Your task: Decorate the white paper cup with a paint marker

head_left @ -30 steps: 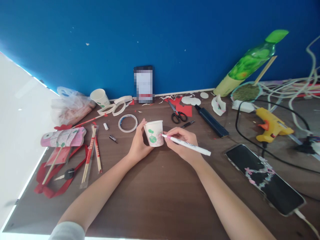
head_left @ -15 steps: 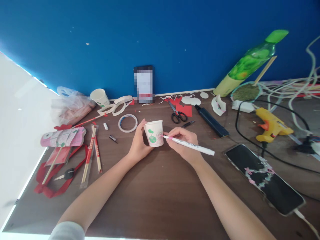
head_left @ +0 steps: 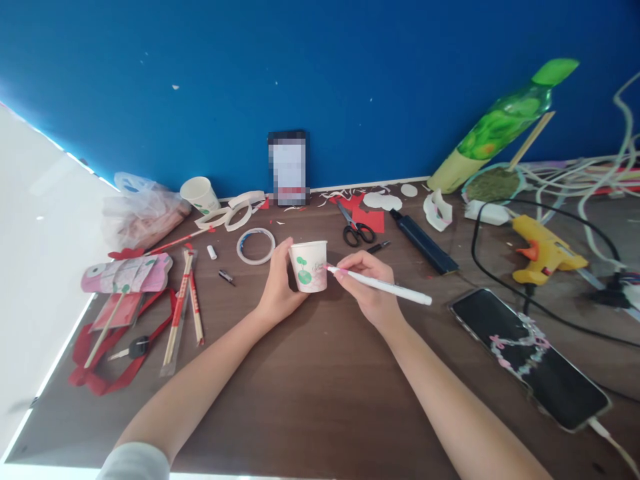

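Observation:
A white paper cup [head_left: 309, 267] with a green plant print and faint pink lines near its base is held upright just above or on the table; I cannot tell which. My left hand [head_left: 281, 283] grips it from the left, thumb and fingers around its side. My right hand [head_left: 371, 285] pinches a white marker pen [head_left: 395, 289] whose pink tip meets the cup's right side or sits right beside it. Behind the right hand lie black-handled scissors [head_left: 359, 233] and a small black pen [head_left: 377, 247]. A roll of tape [head_left: 256, 231] rests beyond my left hand.
A phone [head_left: 289, 167] leans on the blue wall. Wrapped chopsticks [head_left: 179, 310], a key [head_left: 135, 348] and a pink paper craft [head_left: 127, 273] lie left. Right are a dark blue case [head_left: 425, 243], a yellow glue gun [head_left: 545, 250], cables, a phone [head_left: 570, 387] and a leaning green bottle [head_left: 505, 127].
The cup has turned slightly in my left hand, its print shifting a little. My right hand and the marker pen have moved slightly up, and the pen lies a bit flatter.

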Motion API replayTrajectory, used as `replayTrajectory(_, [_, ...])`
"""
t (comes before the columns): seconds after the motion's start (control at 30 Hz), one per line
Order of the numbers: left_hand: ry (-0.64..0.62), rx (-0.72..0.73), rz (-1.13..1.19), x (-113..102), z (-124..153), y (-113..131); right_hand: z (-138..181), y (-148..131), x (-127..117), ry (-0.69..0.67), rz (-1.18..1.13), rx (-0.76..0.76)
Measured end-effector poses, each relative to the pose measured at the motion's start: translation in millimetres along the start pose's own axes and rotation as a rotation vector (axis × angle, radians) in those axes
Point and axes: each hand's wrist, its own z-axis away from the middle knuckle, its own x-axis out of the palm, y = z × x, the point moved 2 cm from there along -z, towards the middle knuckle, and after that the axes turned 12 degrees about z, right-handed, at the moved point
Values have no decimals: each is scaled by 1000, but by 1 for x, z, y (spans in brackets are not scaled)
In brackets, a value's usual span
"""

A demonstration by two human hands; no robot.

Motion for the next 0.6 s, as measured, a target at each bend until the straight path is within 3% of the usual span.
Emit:
replayTrajectory(0.17, [-40, -64, 46, 0, 1, -4, 2, -2, 0, 1, -15, -53])
replayTrajectory(0.6, [-15, 49, 12, 2, 4, -3, 5, 2, 6, -39, -98, -120])
